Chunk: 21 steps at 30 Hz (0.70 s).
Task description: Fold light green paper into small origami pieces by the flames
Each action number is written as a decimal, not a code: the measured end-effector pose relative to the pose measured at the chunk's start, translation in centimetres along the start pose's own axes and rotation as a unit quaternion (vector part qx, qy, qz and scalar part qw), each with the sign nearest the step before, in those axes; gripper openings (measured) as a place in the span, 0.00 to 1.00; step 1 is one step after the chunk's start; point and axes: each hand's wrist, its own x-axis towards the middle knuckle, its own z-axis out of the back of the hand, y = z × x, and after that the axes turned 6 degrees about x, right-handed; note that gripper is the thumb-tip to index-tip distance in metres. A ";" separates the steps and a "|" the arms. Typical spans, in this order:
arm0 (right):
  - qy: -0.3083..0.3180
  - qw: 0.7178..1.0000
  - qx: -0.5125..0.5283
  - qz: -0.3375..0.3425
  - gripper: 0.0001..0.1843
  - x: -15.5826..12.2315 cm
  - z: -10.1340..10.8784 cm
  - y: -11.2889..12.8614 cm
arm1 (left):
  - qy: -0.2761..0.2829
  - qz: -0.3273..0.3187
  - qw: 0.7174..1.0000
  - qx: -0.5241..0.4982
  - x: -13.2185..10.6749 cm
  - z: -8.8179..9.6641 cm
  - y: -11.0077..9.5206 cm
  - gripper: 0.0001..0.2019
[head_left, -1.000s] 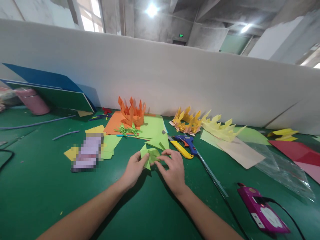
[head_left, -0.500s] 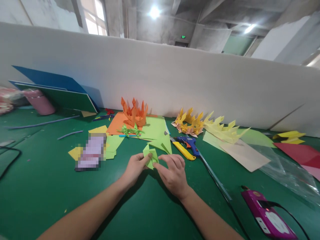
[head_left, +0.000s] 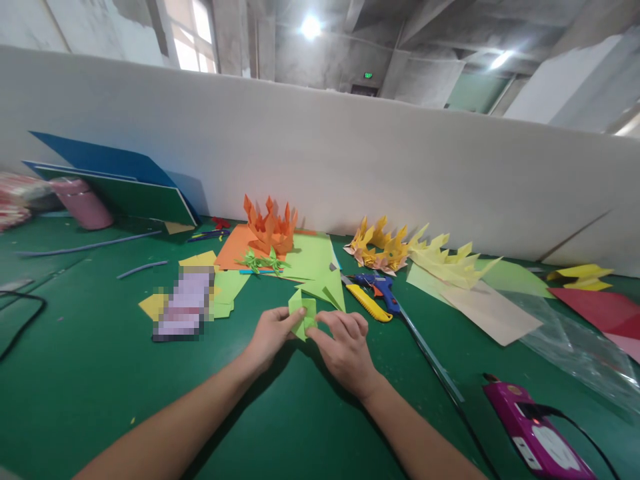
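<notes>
A small piece of folded light-green paper (head_left: 303, 313) is held between both hands, above the front middle of the green table. My left hand (head_left: 274, 333) pinches its left side, thumb on the face toward me and the other fingers behind. On the lower right edge, my right hand (head_left: 346, 347) grips the paper between thumb and forefinger, with its remaining fingers curled. Creases and a pointed top corner show on the paper; its back is hidden. Just behind lie cut light-green paper pieces (head_left: 327, 293).
A yellow utility knife (head_left: 369, 303) and a blue glue gun (head_left: 383, 288) lie right of the hands. Farther back stand an orange paper crown (head_left: 270, 230) and a yellow one (head_left: 377, 247). A phone (head_left: 187, 303) is at left, a magenta power strip (head_left: 537, 427) at front right.
The right fingers have shifted slightly and sit closer to the folded paper's right edge. Both hands keep hold of it; the whole view has drifted a little.
</notes>
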 end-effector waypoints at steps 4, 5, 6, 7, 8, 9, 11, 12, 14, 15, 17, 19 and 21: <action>-0.005 1.000 -0.004 -0.001 0.11 0.1 0.0 0.0 | 0.003 -0.005 1.000 -0.002 0.0 0.0 0.1 0.20; -0.004 1.000 -0.006 -0.004 0.11 0.1 0.0 -0.1 | 0.008 -0.004 1.000 -0.006 0.1 0.0 0.1 0.19; -0.002 1.000 -0.007 -0.008 0.11 0.1 0.0 -0.1 | 0.015 -0.004 1.000 -0.012 0.1 0.0 0.1 0.19; -0.001 1.000 -0.008 -0.012 0.11 0.1 0.0 -0.2 | 0.023 -0.003 1.000 -0.017 0.1 0.0 0.1 0.18; 0.001 1.000 -0.009 -0.015 0.11 0.1 0.0 -0.2 | 0.029 -0.003 0.999 -0.022 0.1 0.0 0.0 0.18; 0.001 1.000 -0.010 -0.018 0.11 0.0 -0.1 -0.3 | 0.034 -0.002 0.999 -0.025 0.1 -0.1 0.0 0.18; 0.002 1.000 -0.011 -0.020 0.10 0.0 -0.1 -0.3 | 0.038 0.002 0.999 -0.032 0.0 -0.1 0.0 0.17; 0.004 1.000 -0.010 -0.021 0.10 0.0 -0.2 -0.4 | 0.038 0.005 0.999 -0.033 0.0 -0.1 -0.1 0.17; 0.006 1.000 -0.008 -0.022 0.10 -0.1 -0.2 -0.4 | 0.035 0.013 0.999 -0.035 0.0 0.0 -0.1 0.16; 0.006 1.000 -0.007 -0.022 0.10 -0.1 -0.2 -0.4 | 0.033 0.015 0.999 -0.035 -0.1 0.0 -0.2 0.15; 0.006 1.000 -0.007 -0.021 0.11 0.0 -0.2 -0.4 | 0.031 0.018 0.999 -0.035 -0.1 0.0 -0.2 0.14; 0.004 1.000 -0.007 -0.019 0.12 0.1 -0.2 -0.4 | 0.034 0.018 0.999 -0.038 -0.1 0.0 -0.2 0.14; 0.004 1.000 -0.007 -0.020 0.12 0.1 -0.1 -0.4 | 0.041 0.019 0.998 -0.047 -0.2 -0.1 -0.3 0.14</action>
